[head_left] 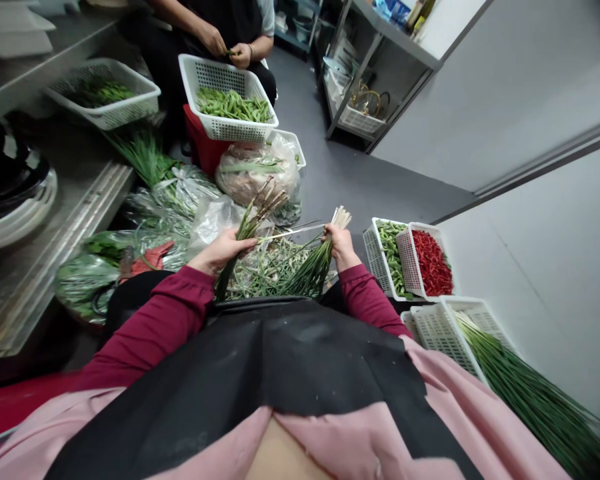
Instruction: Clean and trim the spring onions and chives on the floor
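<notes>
My left hand [224, 249] is closed around a bunch of spring onions [249, 225] with brown, dirty root ends pointing up and away. My right hand [342, 244] grips a second bunch, cleaned spring onions [313, 268] whose white ends stick out above the fist and whose green leaves hang down toward my lap. A single pale stalk [295, 233] stretches across the gap between both hands. Below them lies a loose heap of green and whitish trimmings [273, 263], partly covered by the bunches.
Across from me a person's hands [227, 48] work over a white basket of green pods [235, 103] on a red stool [205, 143]. Bagged vegetables [257, 170] lie ahead. At right stand baskets of red chillies [431, 263], green peppers [394, 247] and long spring onions [520, 380]. A metal shelf [80, 247] borders the left.
</notes>
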The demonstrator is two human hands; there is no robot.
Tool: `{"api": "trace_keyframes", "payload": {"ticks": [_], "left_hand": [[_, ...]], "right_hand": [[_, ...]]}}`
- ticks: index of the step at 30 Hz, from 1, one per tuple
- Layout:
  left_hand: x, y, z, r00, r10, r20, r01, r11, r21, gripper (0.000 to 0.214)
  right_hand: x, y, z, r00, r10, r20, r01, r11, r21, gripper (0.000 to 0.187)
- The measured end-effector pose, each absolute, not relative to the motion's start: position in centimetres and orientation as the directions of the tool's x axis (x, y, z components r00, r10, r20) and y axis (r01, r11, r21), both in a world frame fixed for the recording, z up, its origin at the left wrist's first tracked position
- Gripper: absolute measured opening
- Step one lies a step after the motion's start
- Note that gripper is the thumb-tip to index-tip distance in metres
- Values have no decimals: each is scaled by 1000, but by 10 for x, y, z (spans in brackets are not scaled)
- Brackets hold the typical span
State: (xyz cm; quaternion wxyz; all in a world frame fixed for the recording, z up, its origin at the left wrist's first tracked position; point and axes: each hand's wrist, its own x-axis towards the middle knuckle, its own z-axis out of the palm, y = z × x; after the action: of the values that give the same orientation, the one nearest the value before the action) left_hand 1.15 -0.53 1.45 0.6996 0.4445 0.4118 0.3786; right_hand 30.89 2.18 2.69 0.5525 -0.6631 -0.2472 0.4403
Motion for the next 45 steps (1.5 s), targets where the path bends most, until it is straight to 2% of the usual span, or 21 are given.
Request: {"api": "trace_keyframes", "payload": {"ticks": [3, 5, 9, 11, 16, 19, 23, 26, 28, 29, 34, 39, 42, 45], "left_hand": [[5, -6, 16, 382, 890, -248, -139, 321, 937, 32], [3, -7, 17, 364, 893, -265, -130, 331, 935, 32], [4, -7, 18, 317, 910, -268, -130, 322, 938, 31], [7, -6, 16, 318, 912, -260, -132, 314, 940, 30], [14, -5, 10, 306, 906, -292, -105, 337, 936, 29], [18, -5, 8, 319, 902, -292, -107, 340, 934, 29], [21, -6, 6, 358, 893, -274, -104, 329, 939, 29], [19, -8, 8, 380, 884, -274, -64, 321, 945, 31], [17, -9, 11, 372, 887, -273, -55, 315, 948, 31], [16, -10, 13, 359, 892, -275, -54, 314, 948, 31], [18, -9, 17, 289, 907, -305, -80, 341, 937, 28], [27, -7, 12, 256, 894, -367, -117, 406, 906, 24], [30, -6, 8, 240, 888, -391, -135, 430, 893, 23], [34, -6, 3, 251, 887, -388, -166, 434, 885, 25]], "right_hand": [[319, 27, 19, 594, 735, -326, -150, -297, -943, 11], [326, 28, 18, 593, 732, -336, -105, -344, -933, 12], [319, 21, 13, 329, 840, -431, 31, -466, -884, 12], [307, 15, 11, 265, 865, -426, 56, -455, -889, 17], [279, 4, 13, 251, 915, -315, -3, -325, -946, 20], [269, 2, 15, 205, 932, -300, 23, -311, -950, 22], [266, 2, 9, 260, 952, -160, 241, -224, -944, 20], [274, 5, 3, 294, 956, 17, 511, -142, -848, 19], [283, 9, 0, 337, 940, 55, 611, -174, -773, 19], [288, 10, -2, 349, 937, 28, 624, -210, -753, 19], [293, 13, -10, 245, 946, -212, 568, -317, -760, 33], [282, 10, -15, 283, 927, -245, 380, -343, -859, 24], [283, 9, -11, 318, 914, -251, 301, -349, -888, 30], [284, 7, -6, 316, 889, -330, 214, -406, -889, 30]]}}
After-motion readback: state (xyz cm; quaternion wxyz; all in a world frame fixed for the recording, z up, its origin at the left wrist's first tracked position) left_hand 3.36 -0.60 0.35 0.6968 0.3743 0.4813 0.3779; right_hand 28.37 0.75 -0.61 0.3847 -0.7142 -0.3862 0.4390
